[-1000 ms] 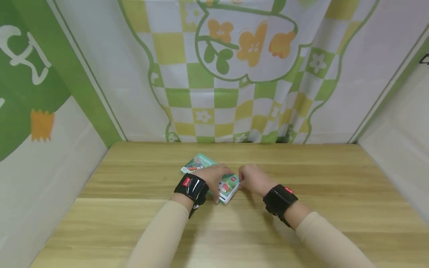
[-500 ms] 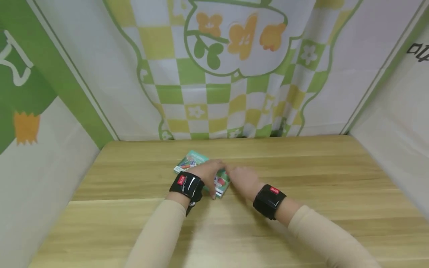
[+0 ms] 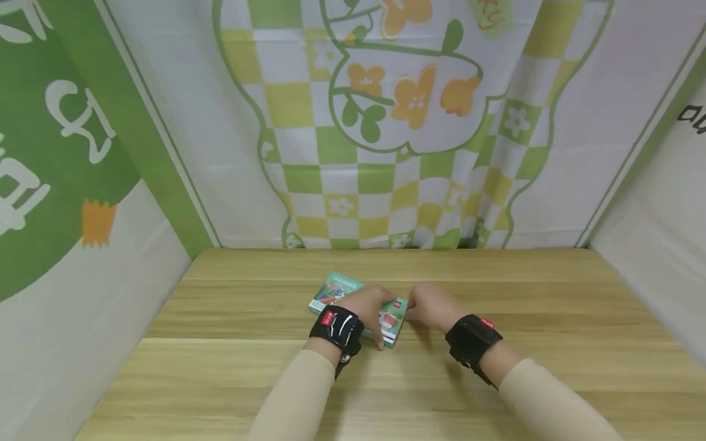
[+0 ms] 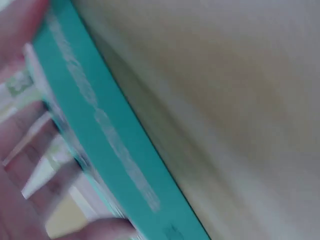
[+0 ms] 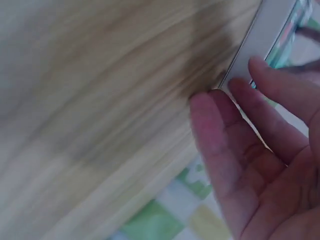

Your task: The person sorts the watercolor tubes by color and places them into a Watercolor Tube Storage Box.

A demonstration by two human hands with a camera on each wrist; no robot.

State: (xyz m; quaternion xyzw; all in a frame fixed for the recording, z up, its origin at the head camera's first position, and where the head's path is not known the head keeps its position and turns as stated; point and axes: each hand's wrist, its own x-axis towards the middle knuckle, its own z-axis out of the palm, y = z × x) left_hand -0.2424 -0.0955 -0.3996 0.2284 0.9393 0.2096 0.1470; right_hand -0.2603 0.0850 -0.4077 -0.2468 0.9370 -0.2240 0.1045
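A flat teal box (image 3: 339,286) with printed fruit and vegetable pictures lies slantwise on the wooden table. My left hand (image 3: 364,308) spans it from above and grips it, thumb at the near long edge and fingers towards the far one. In the left wrist view the box's teal side (image 4: 100,115) carries a pale line of lettering, and the fingers (image 4: 30,145) lie beside it. My right hand (image 3: 432,306) is at the box's right end. Its thumb and index fingertips touch the pale end face (image 5: 260,35), while the other fingers bend loosely beside it.
The wooden table (image 3: 248,380) runs back to a checked green, yellow and white cloth (image 3: 358,184). Printed panels rise at the left (image 3: 160,245) and right (image 3: 662,257). Both wrists wear black straps, the left strap (image 3: 337,331) close behind the box.
Half a second ago my right hand met the left fingers at the box's far right corner; now a small gap separates them. The left hand keeps its hold. The head view has tilted.
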